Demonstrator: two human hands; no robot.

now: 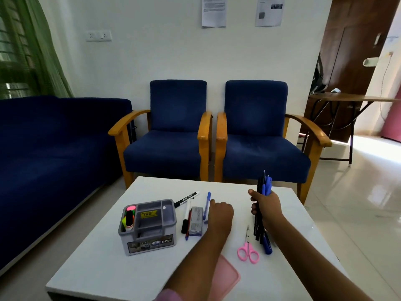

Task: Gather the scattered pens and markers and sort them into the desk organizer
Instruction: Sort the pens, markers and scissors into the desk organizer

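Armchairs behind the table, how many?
2. Left armchair stands beyond the white table, next to the sofa; right armchair stands directly beside it, nearer the door. None appears hidden.

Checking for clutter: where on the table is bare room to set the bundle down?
Bare table lies near the front-left corner, before the organizer, and along the far edge. Crowded between the organizer and left hand: markers, a box.
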